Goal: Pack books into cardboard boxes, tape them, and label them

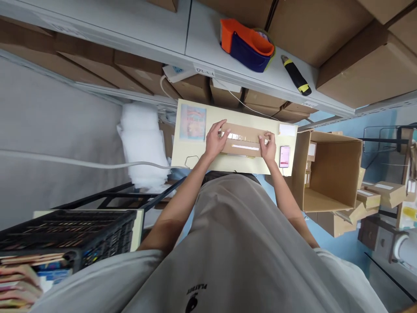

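Observation:
A flat brown cardboard box (241,150) lies on the pale yellow table (195,152), with a strip of shiny clear tape along its top and a white strip below the tape. At the box's left end is my left hand (215,140), thumb and fingers apart, its fingertips touching the cardboard and tape. My right hand (268,148) rests at the right end, with its thumb and fingers around the tape's end; whether it pinches the tape is too small to tell.
A phone (284,156) and a white label (287,130) lie right of the box. On the shelf above are an orange tape dispenser (246,43) and a black-yellow cutter (296,74). An open carton (332,169) stands right, a black crate (68,230) lower left.

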`<state>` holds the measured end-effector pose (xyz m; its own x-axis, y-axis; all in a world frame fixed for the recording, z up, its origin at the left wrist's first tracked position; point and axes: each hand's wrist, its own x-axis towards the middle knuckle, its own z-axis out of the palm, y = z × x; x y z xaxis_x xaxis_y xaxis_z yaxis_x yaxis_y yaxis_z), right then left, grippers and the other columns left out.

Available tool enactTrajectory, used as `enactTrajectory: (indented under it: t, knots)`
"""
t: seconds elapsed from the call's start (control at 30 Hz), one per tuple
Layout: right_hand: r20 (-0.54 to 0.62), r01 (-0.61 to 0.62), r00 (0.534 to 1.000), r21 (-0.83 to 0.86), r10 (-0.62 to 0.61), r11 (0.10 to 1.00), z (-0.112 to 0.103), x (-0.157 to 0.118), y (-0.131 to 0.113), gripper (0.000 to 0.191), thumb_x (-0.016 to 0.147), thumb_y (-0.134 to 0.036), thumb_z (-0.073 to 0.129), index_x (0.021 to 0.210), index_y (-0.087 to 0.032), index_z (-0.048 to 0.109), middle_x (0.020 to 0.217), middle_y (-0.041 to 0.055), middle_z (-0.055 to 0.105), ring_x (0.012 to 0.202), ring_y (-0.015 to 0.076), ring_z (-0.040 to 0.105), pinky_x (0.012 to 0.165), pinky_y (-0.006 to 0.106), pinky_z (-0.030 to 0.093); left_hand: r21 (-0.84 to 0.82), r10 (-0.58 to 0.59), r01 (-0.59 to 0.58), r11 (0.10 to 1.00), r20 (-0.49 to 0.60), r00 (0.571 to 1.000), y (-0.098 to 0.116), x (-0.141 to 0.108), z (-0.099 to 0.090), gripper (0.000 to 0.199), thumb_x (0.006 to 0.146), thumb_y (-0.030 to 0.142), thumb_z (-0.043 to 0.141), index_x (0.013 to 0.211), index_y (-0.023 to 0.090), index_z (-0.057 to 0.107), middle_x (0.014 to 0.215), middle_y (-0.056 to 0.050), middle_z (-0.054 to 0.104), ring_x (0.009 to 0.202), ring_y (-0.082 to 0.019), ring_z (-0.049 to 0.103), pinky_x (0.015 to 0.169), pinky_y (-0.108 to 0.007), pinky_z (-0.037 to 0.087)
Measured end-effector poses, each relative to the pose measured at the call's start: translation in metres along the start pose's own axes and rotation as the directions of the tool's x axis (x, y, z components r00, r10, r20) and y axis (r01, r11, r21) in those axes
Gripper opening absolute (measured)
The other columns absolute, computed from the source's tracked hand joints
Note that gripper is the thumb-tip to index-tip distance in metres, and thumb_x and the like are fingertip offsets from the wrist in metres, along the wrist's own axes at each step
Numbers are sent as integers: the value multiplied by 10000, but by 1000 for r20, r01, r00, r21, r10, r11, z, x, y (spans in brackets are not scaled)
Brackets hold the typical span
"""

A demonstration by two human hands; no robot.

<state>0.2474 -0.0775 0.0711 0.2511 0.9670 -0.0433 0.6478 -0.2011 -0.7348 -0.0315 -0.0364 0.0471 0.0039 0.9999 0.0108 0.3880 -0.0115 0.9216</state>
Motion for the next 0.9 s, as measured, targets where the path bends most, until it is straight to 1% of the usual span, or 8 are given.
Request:
enactTrajectory:
  t: [0.2, 0.33, 0.47, 0.57, 0.67, 0.73, 0.8, 0.9]
  knots:
    - [-20, 4, 1000, 61, -3, 998, 3, -5, 4, 431, 1104, -685, 539, 1243, -278, 555, 1462, 160, 684, 1381, 309, 663, 1199, 483, 537, 44, -4, 4, 999, 9, 1000, 5, -7, -1, 650, 1126, 724, 530, 1547, 249, 668, 1566, -176, 703, 1462, -330, 674, 1169, -473, 615]
    - [-78, 43, 996, 86, -36, 995, 11, -21, 11, 443, 1102, -721, 544, 1181, -286, 539, 1453, 178, 692, 1484, 309, 630, 1242, 495, 514, 90, 16, -18, 996, 31, 999, 3, -11, -4, 634, 1135, 710, 510, 1535, 244, 667, 1553, -172, 708, 1453, -321, 680, 1152, -467, 624]
    - [-46, -25, 999, 98, 30, 995, 25, -50, 24, 409, 1120, -694, 499, 1174, -289, 530, 1446, 185, 704, 1518, 301, 617, 1247, 506, 519, 128, 26, -32, 991, 50, 998, -8, -23, -2, 624, 1129, 707, 513, 1517, 248, 681, 1532, -177, 720, 1442, -325, 689, 1214, -495, 591]
    - [-20, -87, 996, 79, 89, 993, 37, -62, 31, 365, 1142, -618, 446, 1230, -276, 539, 1485, 195, 696, 1471, 296, 642, 1214, 505, 546, 144, -15, 8, 990, 52, 999, -26, -37, 2, 667, 1117, 735, 508, 1523, 234, 674, 1530, -192, 726, 1447, -335, 692, 1262, -527, 552]
    - [8, -90, 996, 32, 90, 995, 46, -57, 32, 379, 1132, -591, 457, 1293, -260, 552, 1464, 187, 711, 1316, 288, 704, 1135, 475, 593, 128, -132, 131, 983, 7, 991, -48, -45, 6, 725, 1093, 795, 494, 1510, 228, 671, 1523, -211, 735, 1395, -348, 724, 1202, -543, 590]
    - [37, -69, 997, 14, 69, 998, 49, -47, 30, 403, 1136, -603, 444, 1306, -258, 562, 1448, 180, 721, 1284, 280, 710, 1113, 460, 602, 118, -187, 189, 975, -30, 982, -59, -45, 8, 742, 1071, 829, 501, 1483, 239, 681, 1492, -212, 755, 1336, -354, 751, 1156, -548, 614]
    - [49, -53, 997, 7, 52, 999, 49, -37, 28, 423, 1143, -622, 429, 1301, -257, 576, 1470, 185, 716, 1329, 282, 694, 1114, 463, 605, 118, -194, 201, 973, -65, 979, -65, -42, 11, 749, 1061, 847, 502, 1463, 243, 687, 1459, -211, 771, 1298, -351, 764, 1136, -544, 622]
    - [42, -21, 999, -3, 21, 1000, 47, -30, 27, 420, 1145, -625, 443, 1274, -256, 596, 1604, 212, 652, 1458, 300, 636, 1120, 491, 612, 139, -183, 195, 971, -93, 979, -64, -38, 14, 790, 1067, 867, 463, 1483, 230, 674, 1481, -222, 756, 1306, -348, 757, 1142, -537, 618]
